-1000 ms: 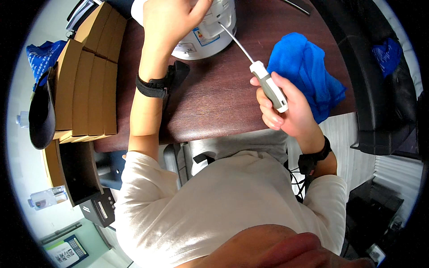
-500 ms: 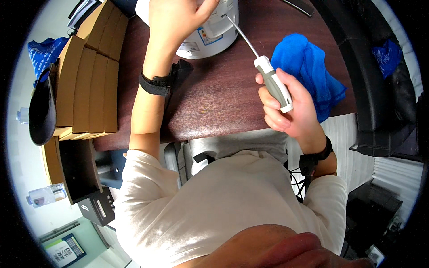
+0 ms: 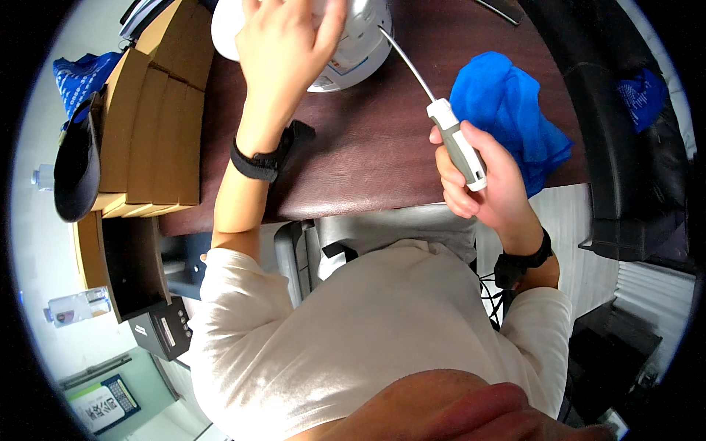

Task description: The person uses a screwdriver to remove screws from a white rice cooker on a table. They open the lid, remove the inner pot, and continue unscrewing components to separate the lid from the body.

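Observation:
A white rounded appliance (image 3: 360,59) with labels on its side stands at the far edge of the view, partly cut off. My left hand (image 3: 290,40) lies over it and grips it, thumb apart; the fingertips run out of the picture. In my right hand (image 3: 489,169) is a screwdriver (image 3: 460,147) with a grey and white handle, fingers wrapped round the grip. Its long metal shaft points up and left, with the tip at the appliance's right side. Whether the tip sits in a screw cannot be made out. A blue cloth (image 3: 500,110) lies crumpled just beyond my right hand.
Brown cardboard boxes (image 3: 151,132) stand in a row along the left of the dark wood table (image 3: 353,162). A black cap (image 3: 77,165) hangs beside them. At the far right lies a thin metal rod (image 3: 500,11); black leather seating (image 3: 618,169) borders that side.
The appliance has tilted under my left hand, so less of its label shows. My left hand has shifted slightly nearer. The screwdriver stays at the appliance's side, its handle turned a little.

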Demonstrator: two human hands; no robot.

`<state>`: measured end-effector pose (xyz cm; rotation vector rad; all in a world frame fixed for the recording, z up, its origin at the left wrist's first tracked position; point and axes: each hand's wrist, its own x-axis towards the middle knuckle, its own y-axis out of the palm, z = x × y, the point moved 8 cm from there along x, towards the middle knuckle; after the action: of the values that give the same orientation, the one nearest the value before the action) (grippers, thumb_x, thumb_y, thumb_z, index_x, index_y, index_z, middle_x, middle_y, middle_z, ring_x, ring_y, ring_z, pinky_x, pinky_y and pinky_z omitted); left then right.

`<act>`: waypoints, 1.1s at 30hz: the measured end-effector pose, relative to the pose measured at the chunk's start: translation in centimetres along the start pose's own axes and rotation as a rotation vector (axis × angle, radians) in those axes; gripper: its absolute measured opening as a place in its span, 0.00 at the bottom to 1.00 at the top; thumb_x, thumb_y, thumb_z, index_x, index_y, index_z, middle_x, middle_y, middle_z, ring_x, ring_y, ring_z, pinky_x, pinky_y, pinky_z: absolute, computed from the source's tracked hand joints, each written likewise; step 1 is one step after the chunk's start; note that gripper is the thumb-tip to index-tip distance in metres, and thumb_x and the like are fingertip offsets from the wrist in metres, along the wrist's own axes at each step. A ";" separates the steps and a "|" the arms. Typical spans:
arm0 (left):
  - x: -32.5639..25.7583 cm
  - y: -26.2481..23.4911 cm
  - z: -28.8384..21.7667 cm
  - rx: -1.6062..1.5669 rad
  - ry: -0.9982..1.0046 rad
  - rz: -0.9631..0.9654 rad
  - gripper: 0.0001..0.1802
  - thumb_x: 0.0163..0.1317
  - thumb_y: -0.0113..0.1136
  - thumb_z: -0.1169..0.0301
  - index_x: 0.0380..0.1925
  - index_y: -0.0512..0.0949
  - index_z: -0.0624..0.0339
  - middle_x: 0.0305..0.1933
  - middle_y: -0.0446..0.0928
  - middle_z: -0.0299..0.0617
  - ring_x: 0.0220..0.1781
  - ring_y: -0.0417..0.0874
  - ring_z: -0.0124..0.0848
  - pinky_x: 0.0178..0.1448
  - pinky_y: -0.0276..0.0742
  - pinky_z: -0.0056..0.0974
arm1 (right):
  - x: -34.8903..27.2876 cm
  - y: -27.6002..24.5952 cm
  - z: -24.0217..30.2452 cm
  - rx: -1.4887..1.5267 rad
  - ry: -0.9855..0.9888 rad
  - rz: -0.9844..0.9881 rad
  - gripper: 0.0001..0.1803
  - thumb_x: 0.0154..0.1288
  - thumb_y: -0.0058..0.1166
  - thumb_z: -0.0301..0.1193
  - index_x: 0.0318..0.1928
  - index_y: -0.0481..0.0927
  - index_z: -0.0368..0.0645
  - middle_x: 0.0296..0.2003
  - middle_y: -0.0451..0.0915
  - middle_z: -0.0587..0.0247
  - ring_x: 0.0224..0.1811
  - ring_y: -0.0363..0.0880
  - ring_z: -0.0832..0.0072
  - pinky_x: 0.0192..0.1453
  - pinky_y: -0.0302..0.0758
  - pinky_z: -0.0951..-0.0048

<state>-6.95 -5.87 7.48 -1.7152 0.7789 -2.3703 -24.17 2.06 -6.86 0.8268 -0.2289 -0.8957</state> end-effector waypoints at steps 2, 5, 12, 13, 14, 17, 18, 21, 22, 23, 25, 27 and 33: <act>-1.8 -1.4 0.6 0.023 -0.023 -0.032 0.19 0.65 0.59 0.57 0.49 0.78 0.57 0.59 0.73 0.51 0.65 0.68 0.54 0.71 0.61 0.52 | 0.0 0.3 -0.2 -0.097 -0.017 -0.002 0.21 0.80 0.31 0.43 0.52 0.70 0.38 0.22 0.70 0.65 0.09 0.62 0.79 0.14 0.61 0.76; -4.5 -3.7 1.4 -0.036 -0.095 -0.012 0.22 0.66 0.58 0.57 0.53 0.73 0.60 0.60 0.70 0.51 0.68 0.62 0.52 0.74 0.49 0.55 | 0.1 1.0 -0.8 -0.235 -0.037 0.021 0.20 0.80 0.33 0.41 0.51 0.71 0.37 0.21 0.70 0.64 0.10 0.63 0.79 0.15 0.61 0.78; -8.6 -8.3 6.0 0.032 -0.050 0.080 0.31 0.49 0.71 0.44 0.37 0.74 0.59 0.38 0.73 0.42 0.48 0.71 0.43 0.56 0.65 0.46 | 0.2 0.3 -3.2 -0.406 -0.008 0.057 0.18 0.80 0.35 0.39 0.51 0.72 0.37 0.19 0.68 0.66 0.11 0.63 0.81 0.18 0.60 0.80; -9.0 -8.5 6.5 -0.017 -0.028 0.019 0.33 0.44 0.74 0.41 0.30 0.74 0.59 0.30 0.71 0.41 0.40 0.72 0.40 0.47 0.69 0.42 | 0.2 0.4 -3.4 -0.461 -0.004 0.060 0.18 0.80 0.34 0.37 0.51 0.71 0.36 0.20 0.68 0.66 0.12 0.63 0.82 0.18 0.61 0.80; -9.8 -8.6 7.2 -0.064 -0.112 0.031 0.33 0.43 0.75 0.41 0.29 0.74 0.59 0.30 0.70 0.41 0.39 0.72 0.40 0.46 0.69 0.42 | 0.1 0.5 -3.6 -0.516 -0.002 0.062 0.18 0.80 0.33 0.36 0.51 0.71 0.35 0.20 0.68 0.66 0.12 0.63 0.82 0.18 0.62 0.80; -11.4 -8.5 8.6 -0.156 -0.306 0.068 0.34 0.39 0.78 0.42 0.28 0.73 0.60 0.28 0.70 0.41 0.36 0.71 0.41 0.43 0.68 0.43 | -0.2 1.3 -4.2 -0.642 -0.014 0.051 0.15 0.79 0.36 0.35 0.49 0.71 0.36 0.20 0.68 0.68 0.13 0.63 0.84 0.20 0.61 0.81; -11.7 -8.4 8.6 -0.147 -0.338 0.082 0.34 0.39 0.78 0.42 0.27 0.73 0.60 0.28 0.70 0.41 0.35 0.71 0.41 0.42 0.68 0.43 | -0.2 1.4 -4.4 -0.657 -0.023 0.051 0.14 0.79 0.39 0.35 0.47 0.72 0.37 0.20 0.69 0.69 0.13 0.63 0.84 0.20 0.60 0.81; -13.5 -7.3 7.9 -0.121 -0.429 0.150 0.35 0.36 0.81 0.44 0.25 0.71 0.60 0.26 0.70 0.42 0.33 0.71 0.41 0.41 0.68 0.43 | -0.2 2.1 -5.0 -0.681 -0.005 0.021 0.10 0.77 0.44 0.35 0.40 0.72 0.41 0.18 0.68 0.72 0.14 0.64 0.86 0.18 0.60 0.79; -14.7 -6.3 7.8 -0.215 -0.519 0.173 0.35 0.36 0.81 0.44 0.24 0.71 0.60 0.25 0.70 0.42 0.33 0.72 0.41 0.40 0.69 0.42 | -0.1 2.3 -5.0 -0.704 -0.009 0.022 0.11 0.77 0.45 0.35 0.40 0.72 0.41 0.18 0.68 0.72 0.14 0.65 0.86 0.18 0.61 0.79; -16.0 -5.3 7.8 -0.310 -0.609 0.197 0.36 0.36 0.81 0.44 0.24 0.71 0.61 0.25 0.71 0.42 0.32 0.72 0.40 0.39 0.70 0.41 | 0.0 2.4 -5.1 -0.726 -0.012 0.023 0.11 0.77 0.45 0.35 0.39 0.71 0.41 0.17 0.68 0.73 0.14 0.65 0.86 0.18 0.61 0.79; -15.9 -5.1 7.6 -0.235 -0.532 0.116 0.35 0.38 0.81 0.45 0.23 0.70 0.63 0.23 0.72 0.43 0.27 0.73 0.38 0.34 0.71 0.39 | 0.2 1.9 -5.2 -0.767 -0.011 -0.031 0.12 0.76 0.47 0.36 0.39 0.72 0.40 0.16 0.68 0.71 0.14 0.65 0.85 0.18 0.61 0.77; -15.3 -4.9 8.3 -0.247 -0.601 0.148 0.35 0.40 0.81 0.46 0.22 0.70 0.63 0.22 0.73 0.44 0.25 0.73 0.38 0.32 0.71 0.40 | 0.4 1.1 -5.0 -0.817 -0.026 -0.068 0.12 0.75 0.48 0.37 0.39 0.73 0.40 0.16 0.69 0.70 0.13 0.65 0.84 0.18 0.61 0.76; -14.8 -4.7 7.8 -0.258 -0.610 0.218 0.33 0.42 0.81 0.47 0.24 0.73 0.65 0.23 0.76 0.46 0.26 0.77 0.36 0.33 0.75 0.37 | 1.5 0.2 -4.0 -0.975 -0.151 -0.118 0.12 0.74 0.50 0.36 0.39 0.73 0.38 0.18 0.71 0.62 0.19 0.70 0.78 0.24 0.64 0.69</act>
<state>6.33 1.19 -1.25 -2.1491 1.1068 -1.5212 -21.11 3.17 -9.67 -0.1344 0.1360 -1.0331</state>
